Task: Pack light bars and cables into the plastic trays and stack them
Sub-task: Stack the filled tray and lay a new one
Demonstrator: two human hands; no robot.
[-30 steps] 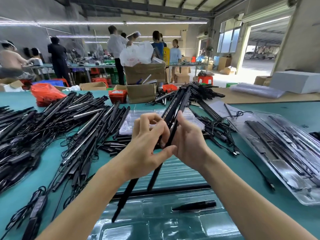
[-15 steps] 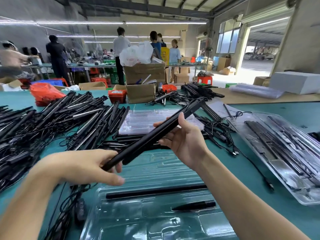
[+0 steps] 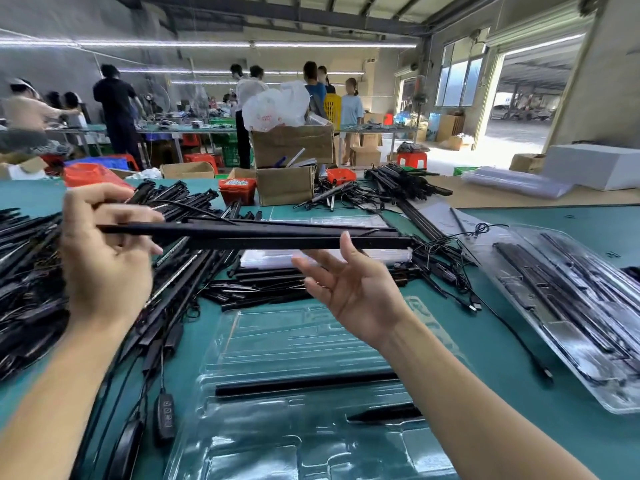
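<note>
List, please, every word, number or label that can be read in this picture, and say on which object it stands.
No text can be read with certainty.
White plastic bag: red print, too blurred to read.
Green table mat: pale printed marks beside the right hand, blurred.
Inline cable switch: small button marks, too small to read.

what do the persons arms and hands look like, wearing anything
Both forearms are bare as far as the view shows: no sleeves, gloves, watch or wristband. The left hand and right hand show no rings on the visible fingers. Nails look short and unpainted.
</note>
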